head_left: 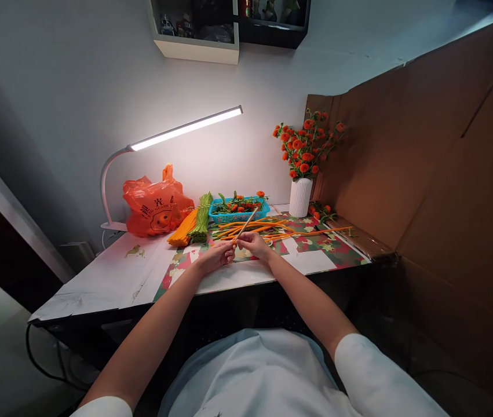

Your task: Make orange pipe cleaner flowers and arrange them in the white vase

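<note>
My left hand [218, 255] and my right hand [252, 243] meet over the patterned mat [316, 249] at the middle of the table. Both have their fingers pinched on one thin pale stick [246, 223] that slants up and away from them. Just beyond the hands lies a loose spread of orange and green stems [272, 229]. A bundle of orange stems [182, 230] and a bundle of green stems [201, 219] lie to the left of that spread.
A blue basket [237, 215] of orange flower heads stands behind the stems. A white vase [300, 197] with orange flowers is at the back right, an orange plastic bag [154, 205] at the back left under a lit desk lamp [176, 132]. Cardboard [437, 174] walls the right side.
</note>
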Tool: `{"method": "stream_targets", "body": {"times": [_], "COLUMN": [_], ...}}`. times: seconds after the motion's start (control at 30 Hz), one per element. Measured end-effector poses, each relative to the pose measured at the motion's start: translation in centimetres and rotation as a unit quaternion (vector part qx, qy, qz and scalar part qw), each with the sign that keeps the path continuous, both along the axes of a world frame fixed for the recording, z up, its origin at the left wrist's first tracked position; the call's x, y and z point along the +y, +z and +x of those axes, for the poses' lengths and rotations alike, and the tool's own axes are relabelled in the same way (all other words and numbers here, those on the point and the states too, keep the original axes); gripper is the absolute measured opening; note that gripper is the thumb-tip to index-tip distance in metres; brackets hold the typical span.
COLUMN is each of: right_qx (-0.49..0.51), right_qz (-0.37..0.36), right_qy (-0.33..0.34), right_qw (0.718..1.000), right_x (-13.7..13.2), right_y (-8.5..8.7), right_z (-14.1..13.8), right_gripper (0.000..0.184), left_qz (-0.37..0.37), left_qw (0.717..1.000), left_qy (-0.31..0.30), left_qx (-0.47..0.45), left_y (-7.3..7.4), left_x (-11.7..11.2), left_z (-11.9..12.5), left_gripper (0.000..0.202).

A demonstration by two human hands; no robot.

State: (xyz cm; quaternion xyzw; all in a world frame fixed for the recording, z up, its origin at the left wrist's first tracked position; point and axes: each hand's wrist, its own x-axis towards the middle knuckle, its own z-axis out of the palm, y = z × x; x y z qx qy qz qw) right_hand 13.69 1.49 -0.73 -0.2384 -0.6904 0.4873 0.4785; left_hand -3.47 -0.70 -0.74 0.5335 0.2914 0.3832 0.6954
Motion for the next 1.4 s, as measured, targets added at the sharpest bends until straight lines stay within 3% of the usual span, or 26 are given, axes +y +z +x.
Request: {"method": "stream_targets", "body": {"times": [0.13, 0.3, 0.43, 0.67, 0.83, 1.07, 1.27, 1.4], "right_qx": [0.000, 0.012, 0.010, 0.017, 0.020, 0.000, 0.003, -0.011], "right_qz": [-0.019, -0.025, -0.022, -0.018, -0.011, 0.001, 0.024, 0.028], "right_qy": [-0.021, -0.043, -0.071, -0.070, -0.069, -0.069, -0.063, -0.062], "right_qw": [1.000, 0.999, 0.997, 0.997, 0.997, 0.998, 0.998, 0.998], "right_x": [0.1, 0.4, 0.4, 0.4, 0.9, 0.9, 0.8, 0.9], "right_y": [-0.1, -0.5, -0.6, -0.8, -1.2, -1.2, -1.2, -1.2], "right_z": [0.1, -0.1, -0.1, 0.1, -0.1, 0.0, 0.1, 0.1], "right_gripper": [0.045, 0.043, 0.041, 0.043, 0.044, 0.044, 0.042, 0.042], "left_qz": [0.125, 0.309, 0.364, 0.378, 0.384, 0.408, 0.403, 0.375], "left_qw": [0.986, 0.903, 0.858, 0.857, 0.848, 0.820, 0.834, 0.857], "left_qy": [0.080, 0.241, 0.319, 0.307, 0.311, 0.321, 0.295, 0.270], "left_qx": [0.078, 0.173, 0.171, 0.169, 0.195, 0.238, 0.235, 0.227], "left_y": [-0.3, -0.5, 0.0, 0.2, 0.0, -0.3, -0.5, -0.6], "left_x": [0.1, -0.2, -0.5, -0.7, -0.7, -0.4, -0.2, 0.0], "left_z": [0.3, 0.7, 1.1, 1.8, 2.0, 1.7, 1.3, 1.0], "left_gripper": [0.038, 0.032, 0.020, 0.009, 0.014, 0.011, 0.017, 0.029]}}
